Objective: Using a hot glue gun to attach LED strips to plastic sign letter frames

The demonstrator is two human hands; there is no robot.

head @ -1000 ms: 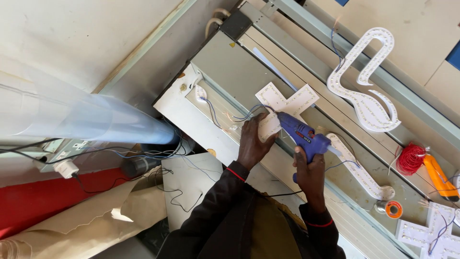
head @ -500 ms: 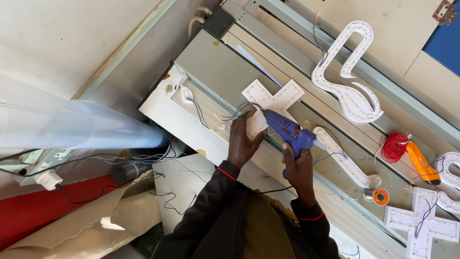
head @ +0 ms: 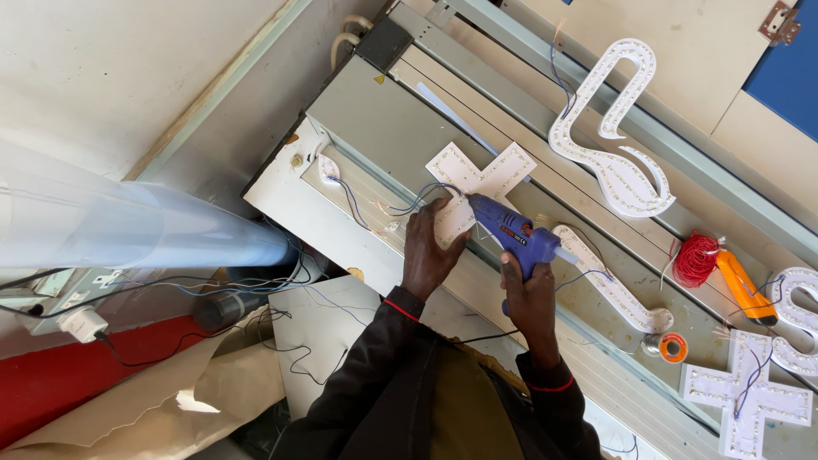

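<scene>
- L hand (head: 429,249): fingers curled over lower arm of a white X-shaped sign letter (head: 475,183), pressing/gripping it against the bench; thumb side wraps the letter's edge.
- X letter: flat, matte white plastic face w/ rows of small LED dots; lies mid-bench on the grey metal worktop (head: 375,128), thin blue/white wires (head: 417,200) trailing off its left side.
- R hand (head: 528,285): closed tight round the handle of a blue glue gun (head: 511,234); gun body glossy plastic, nozzle end touching the X letter just beside the L fingers. Trigger finger pos: can't tell.
- Both sleeves dark fabric, thin red band at each cuff.
- Worktop: long ribbed alu/steel profiles running diagonally, off-white panel edge on near side.
- Rest on bench: big curvy white LED letter (head: 609,136) upper right; narrow elongated white piece (head: 609,285) just right of the gun; red wire spool (head: 697,260) touching an orange-handled tool (head: 740,285); small orange tape roll (head: 673,347); second white cross-shaped letter (head: 750,400) lower right, wires on it.
- Left side: pale blue translucent plastic roll (head: 128,226), loose black cables (head: 213,290), white plug (head: 83,324), crumpled brown paper (head: 170,392).
</scene>
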